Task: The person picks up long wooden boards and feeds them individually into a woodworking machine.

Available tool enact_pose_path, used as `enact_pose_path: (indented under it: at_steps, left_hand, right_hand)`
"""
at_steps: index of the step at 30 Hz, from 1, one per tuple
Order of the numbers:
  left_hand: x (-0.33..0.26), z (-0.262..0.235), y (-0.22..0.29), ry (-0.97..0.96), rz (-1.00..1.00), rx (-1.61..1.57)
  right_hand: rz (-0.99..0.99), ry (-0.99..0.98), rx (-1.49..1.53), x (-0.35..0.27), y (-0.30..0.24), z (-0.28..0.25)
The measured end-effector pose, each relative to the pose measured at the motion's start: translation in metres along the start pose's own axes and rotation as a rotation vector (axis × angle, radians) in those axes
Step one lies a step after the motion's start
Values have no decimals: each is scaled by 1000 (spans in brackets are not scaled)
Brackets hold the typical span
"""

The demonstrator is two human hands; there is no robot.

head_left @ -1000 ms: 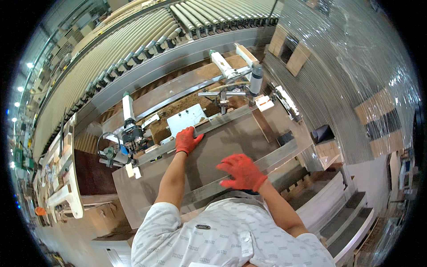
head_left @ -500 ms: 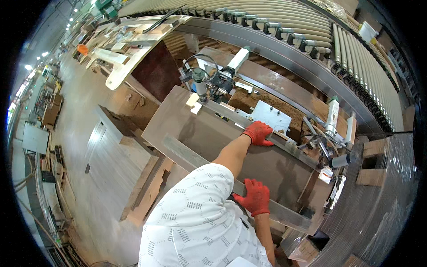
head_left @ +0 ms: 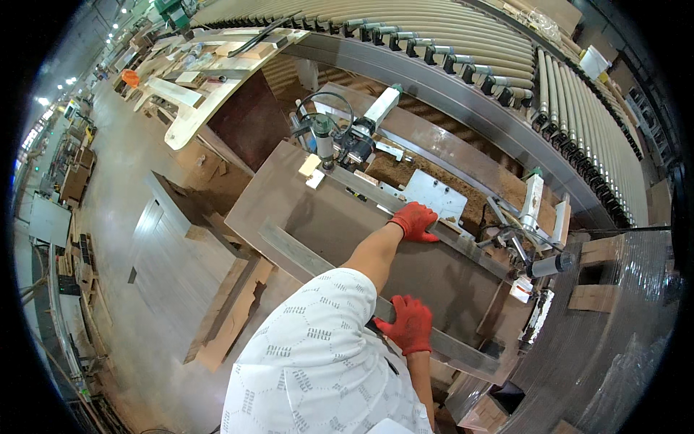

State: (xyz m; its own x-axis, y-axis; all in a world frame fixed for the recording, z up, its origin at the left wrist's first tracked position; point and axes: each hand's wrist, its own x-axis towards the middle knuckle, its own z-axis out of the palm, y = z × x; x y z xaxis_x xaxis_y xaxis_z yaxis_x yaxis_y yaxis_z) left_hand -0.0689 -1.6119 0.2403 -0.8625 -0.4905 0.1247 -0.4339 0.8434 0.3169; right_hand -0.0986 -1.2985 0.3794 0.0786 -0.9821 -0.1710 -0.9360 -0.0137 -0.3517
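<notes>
Although the brown panel (head_left: 329, 220) lies beneath both arms, its long axis slants from upper left to lower right, crossing in front of the person. The near metal bar (head_left: 296, 253) and far metal bar (head_left: 470, 251) run along that same axis, one on each side of its middle. The right hand (head_left: 407, 324), on the near bar, is closer to the body; its fingers are slightly apart and bent, and whether it grips cannot be told. The left hand (head_left: 414, 220) reaches across to the far bar, fingers together and curled at its edge; how firmly it holds is hidden.

Counted from left to right: one grey slatted piece (head_left: 173, 257) on the floor; one left motor unit (head_left: 323, 141), upright, with two pale blocks (head_left: 309, 165) just beside it; one panel between two bars; two red-gloved hands, one on each bar; one white plate (head_left: 436, 195) just beyond the left hand; one white block (head_left: 521, 289) near the panel's right end; one right motor unit (head_left: 551, 265), tilted; one film-wrapped stack (head_left: 614, 340) at far right.
</notes>
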Motion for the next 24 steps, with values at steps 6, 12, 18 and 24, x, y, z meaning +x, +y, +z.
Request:
enact_pose_path:
  at_steps: [6, 12, 18, 24]
  left_hand:
    - [-4, 0, 1, -8, -13, -2]
    - [-2, -9, 14, 14, 15, -127]
    - [-9, -2, -11, 19, 104, -149]
    - [-2, 14, -25, -7, 145, -84]
  right_hand:
    - [19, 48, -5, -3, -7, 2]
    - [104, 88, 85, -21, -18, -4]
    - [84, 147, 136, -24, -10, 2]
    - [105, 136, 36, -28, -10, 5]
